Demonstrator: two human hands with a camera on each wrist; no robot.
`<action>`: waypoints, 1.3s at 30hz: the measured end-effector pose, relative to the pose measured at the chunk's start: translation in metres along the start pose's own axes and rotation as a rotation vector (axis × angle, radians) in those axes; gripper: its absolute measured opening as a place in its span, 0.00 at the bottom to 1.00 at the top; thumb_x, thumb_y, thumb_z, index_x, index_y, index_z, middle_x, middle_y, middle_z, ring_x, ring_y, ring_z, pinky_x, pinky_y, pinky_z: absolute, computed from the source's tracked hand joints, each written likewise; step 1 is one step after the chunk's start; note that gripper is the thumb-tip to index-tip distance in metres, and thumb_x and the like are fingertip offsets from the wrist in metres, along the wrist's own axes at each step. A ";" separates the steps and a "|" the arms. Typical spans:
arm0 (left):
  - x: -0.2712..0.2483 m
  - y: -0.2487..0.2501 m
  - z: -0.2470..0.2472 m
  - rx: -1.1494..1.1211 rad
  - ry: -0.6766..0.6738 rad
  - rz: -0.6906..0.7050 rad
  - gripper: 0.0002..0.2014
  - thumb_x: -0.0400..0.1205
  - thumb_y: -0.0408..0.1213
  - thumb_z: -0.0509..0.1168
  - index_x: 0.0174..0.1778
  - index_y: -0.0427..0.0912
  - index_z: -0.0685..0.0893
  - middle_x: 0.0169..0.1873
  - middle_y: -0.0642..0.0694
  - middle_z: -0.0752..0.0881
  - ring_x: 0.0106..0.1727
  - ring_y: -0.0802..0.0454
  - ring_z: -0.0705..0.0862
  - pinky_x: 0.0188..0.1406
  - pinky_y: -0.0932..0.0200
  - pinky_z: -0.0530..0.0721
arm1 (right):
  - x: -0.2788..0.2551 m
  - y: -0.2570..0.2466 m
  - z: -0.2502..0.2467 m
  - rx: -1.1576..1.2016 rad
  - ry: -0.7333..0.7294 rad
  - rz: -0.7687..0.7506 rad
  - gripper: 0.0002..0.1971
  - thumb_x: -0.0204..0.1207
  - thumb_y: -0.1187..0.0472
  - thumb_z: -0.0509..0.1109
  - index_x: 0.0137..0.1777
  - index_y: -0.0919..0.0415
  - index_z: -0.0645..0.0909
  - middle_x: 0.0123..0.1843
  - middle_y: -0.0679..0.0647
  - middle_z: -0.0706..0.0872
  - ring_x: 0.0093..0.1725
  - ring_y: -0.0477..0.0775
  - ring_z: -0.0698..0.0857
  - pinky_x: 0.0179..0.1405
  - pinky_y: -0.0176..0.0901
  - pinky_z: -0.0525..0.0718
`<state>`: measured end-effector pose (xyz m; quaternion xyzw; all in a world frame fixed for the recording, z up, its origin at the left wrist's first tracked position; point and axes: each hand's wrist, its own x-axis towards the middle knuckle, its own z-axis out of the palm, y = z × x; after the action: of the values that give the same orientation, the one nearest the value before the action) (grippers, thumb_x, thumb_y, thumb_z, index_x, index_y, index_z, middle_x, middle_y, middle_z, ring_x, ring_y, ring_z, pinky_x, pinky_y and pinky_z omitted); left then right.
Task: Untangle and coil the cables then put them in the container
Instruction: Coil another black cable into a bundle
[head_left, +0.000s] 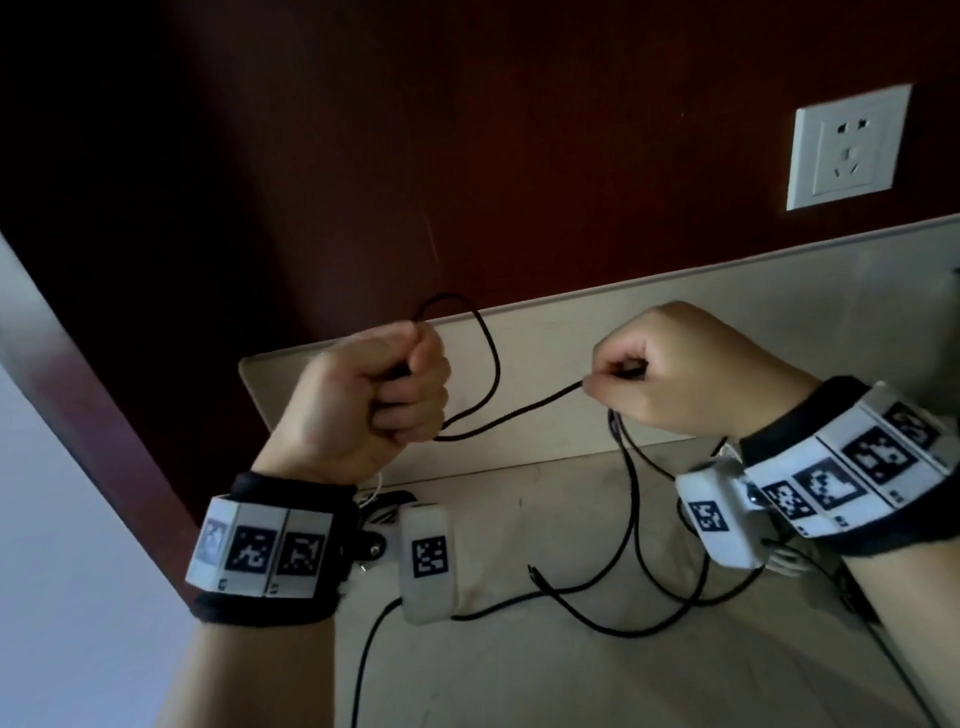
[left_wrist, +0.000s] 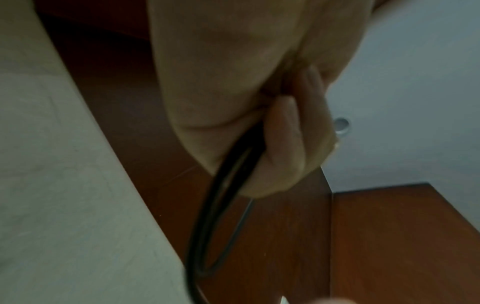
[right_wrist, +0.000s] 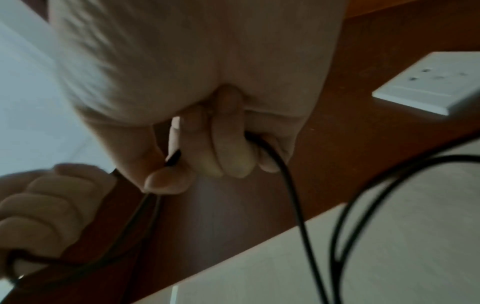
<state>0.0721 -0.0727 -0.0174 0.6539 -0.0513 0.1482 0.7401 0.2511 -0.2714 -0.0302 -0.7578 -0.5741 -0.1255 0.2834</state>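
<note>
A thin black cable (head_left: 519, 413) runs between both raised hands in the head view. My left hand (head_left: 382, 395) is a fist gripping a few loops of it; one loop (head_left: 467, 332) arcs above the fist. In the left wrist view the curled fingers (left_wrist: 285, 144) clamp the black strands (left_wrist: 207, 226). My right hand (head_left: 670, 374) pinches the cable between thumb and forefinger, and the slack (head_left: 631, 519) hangs down to the table. The right wrist view shows the cable (right_wrist: 291, 195) leaving the curled fingers (right_wrist: 228, 150). No container is in view.
Loose black cable (head_left: 597, 613) lies in tangled curves on the pale tabletop (head_left: 519, 675). A raised pale ledge (head_left: 571, 322) backs the table under a dark red-brown wall with a white socket (head_left: 847, 150). Small items, some white, lie under the left wrist (head_left: 379, 506).
</note>
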 end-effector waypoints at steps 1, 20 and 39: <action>0.002 -0.004 0.005 0.075 -0.020 -0.020 0.14 0.81 0.39 0.55 0.31 0.43 0.79 0.20 0.54 0.66 0.17 0.60 0.58 0.20 0.63 0.57 | 0.000 -0.006 0.001 -0.069 0.007 -0.013 0.20 0.76 0.52 0.69 0.23 0.57 0.75 0.21 0.53 0.75 0.23 0.52 0.74 0.29 0.54 0.78; 0.031 -0.031 0.014 0.160 0.644 0.084 0.13 0.90 0.40 0.58 0.50 0.41 0.87 0.20 0.55 0.63 0.17 0.59 0.58 0.14 0.65 0.57 | -0.001 -0.023 0.008 -0.131 -0.090 0.125 0.16 0.86 0.53 0.55 0.45 0.54 0.84 0.31 0.48 0.85 0.26 0.46 0.78 0.30 0.49 0.79; 0.030 -0.037 0.041 -0.044 0.258 -0.087 0.23 0.91 0.51 0.47 0.30 0.45 0.66 0.26 0.52 0.71 0.18 0.59 0.58 0.15 0.66 0.58 | -0.004 -0.059 0.052 0.224 0.055 0.146 0.29 0.87 0.46 0.59 0.28 0.61 0.82 0.20 0.55 0.79 0.20 0.53 0.77 0.26 0.50 0.74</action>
<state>0.1159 -0.1121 -0.0390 0.6147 0.0694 0.1978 0.7604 0.1870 -0.2342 -0.0574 -0.7574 -0.5200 -0.0603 0.3903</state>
